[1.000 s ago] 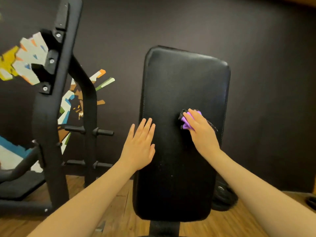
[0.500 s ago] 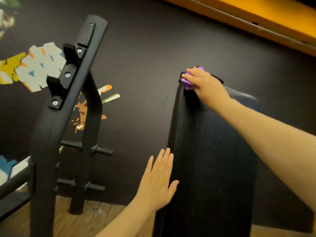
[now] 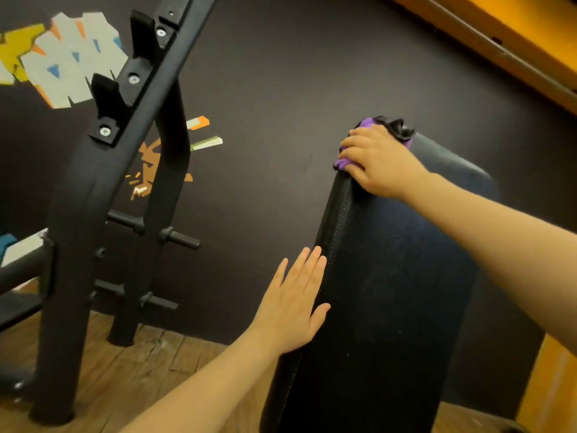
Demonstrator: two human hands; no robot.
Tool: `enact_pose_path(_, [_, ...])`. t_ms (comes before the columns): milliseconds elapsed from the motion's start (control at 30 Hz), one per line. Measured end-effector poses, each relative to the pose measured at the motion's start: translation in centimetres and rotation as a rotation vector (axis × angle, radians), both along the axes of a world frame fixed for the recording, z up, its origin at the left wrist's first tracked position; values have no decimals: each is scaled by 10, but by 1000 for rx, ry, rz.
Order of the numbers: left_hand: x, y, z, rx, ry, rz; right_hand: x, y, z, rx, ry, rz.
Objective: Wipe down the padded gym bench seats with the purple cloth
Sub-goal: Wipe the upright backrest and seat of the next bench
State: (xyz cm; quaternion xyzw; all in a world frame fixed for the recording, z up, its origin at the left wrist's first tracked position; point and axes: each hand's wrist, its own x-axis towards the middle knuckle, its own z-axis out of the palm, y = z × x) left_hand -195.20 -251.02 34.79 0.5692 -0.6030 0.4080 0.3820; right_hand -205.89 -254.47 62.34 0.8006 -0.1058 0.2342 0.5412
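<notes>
A black rack [image 3: 103,195] stands at frame left before a dark painted wall [image 3: 281,89]. At the black padded bench [image 3: 390,292] top, right of centre, the right hand [image 3: 379,160] fingers clamp the crumpled purple cloth [image 3: 368,125]; the left hand [image 3: 296,300] fingers lie straight, together, on its edge.

Mostly black and dark stuff here

Black bench pad [image 3: 390,292], purple cloth [image 3: 368,124], black rack [image 3: 78,214], dark wall [image 3: 281,73] with yellow, grey, orange mural [image 3: 59,60], brown wood floor [image 3: 125,370].

**Both arms reaching forward**

The right hand [image 3: 379,164] is extended toward 1 o'clock, fingers curled downward in a grip, forearm stretched long. The left hand [image 3: 295,303] sits lower, toward 12 o'clock, flat, fingers straight and together, thumb spread.
</notes>
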Motion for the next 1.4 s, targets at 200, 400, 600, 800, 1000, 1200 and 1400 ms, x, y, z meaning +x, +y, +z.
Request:
enact_pose_path(200, [-1, 3, -2, -12, 33, -8, -11, 7, -48, 23, 197, -3])
enact_pose_path(400, [0, 4, -4, 30, 78, -22, -5, 2, -20, 13, 132, 13])
enact_pose_path(600, [1, 2, -13, 61, 162, -99, -11, -1, -64, 61, -1, 55])
enact_pose_path(800, [-5, 6, -14, 157, 266, -212, -22, -2, -73, 8, 172, 59])
enact_pose_path(1000, [-5, 5, -17, 161, 282, -271, -7, -2, -23, -31, 207, 62])
enact_pose_path(1200, [-9, 7, -17, 143, 345, -341, -18, -2, -87, 29, 134, 83])
enact_pose_path(1400, [-9, 8, -18, 143, 387, -424, -17, -4, -60, 28, 391, 146])
